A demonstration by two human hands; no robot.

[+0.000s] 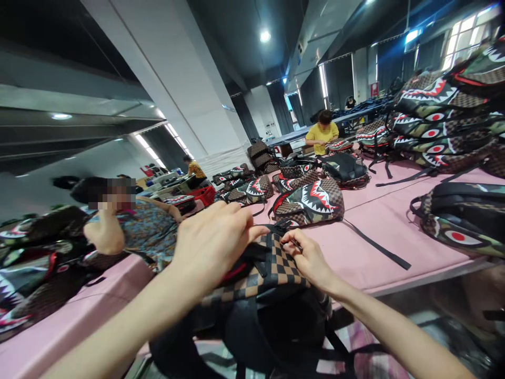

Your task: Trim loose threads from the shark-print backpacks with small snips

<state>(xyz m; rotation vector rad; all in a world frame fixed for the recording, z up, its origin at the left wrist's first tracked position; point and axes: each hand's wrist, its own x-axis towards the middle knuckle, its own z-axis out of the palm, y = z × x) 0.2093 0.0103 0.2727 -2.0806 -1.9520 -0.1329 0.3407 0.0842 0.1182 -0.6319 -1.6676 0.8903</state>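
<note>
A brown-and-black checkered backpack [284,268] lies in front of me at the table edge, its black straps hanging toward me. My left hand [215,237] is over its top left side, fingers curled and thumb stretched toward the black top handle; what they grip, if anything, is hidden. On the right of the backpack's top, my right hand [310,258] is closed with a small dark tool between the fingertips, too small to name. Black webbing and a dark buckle-like part [282,226] show between my hands.
The pink table [371,231] holds several shark-mouth backpacks [315,202]. More are stacked at the right [430,121]. A camouflage backpack [457,221] lies near the right edge. One person [145,226] sits at the left; another in yellow [321,137] works at the back.
</note>
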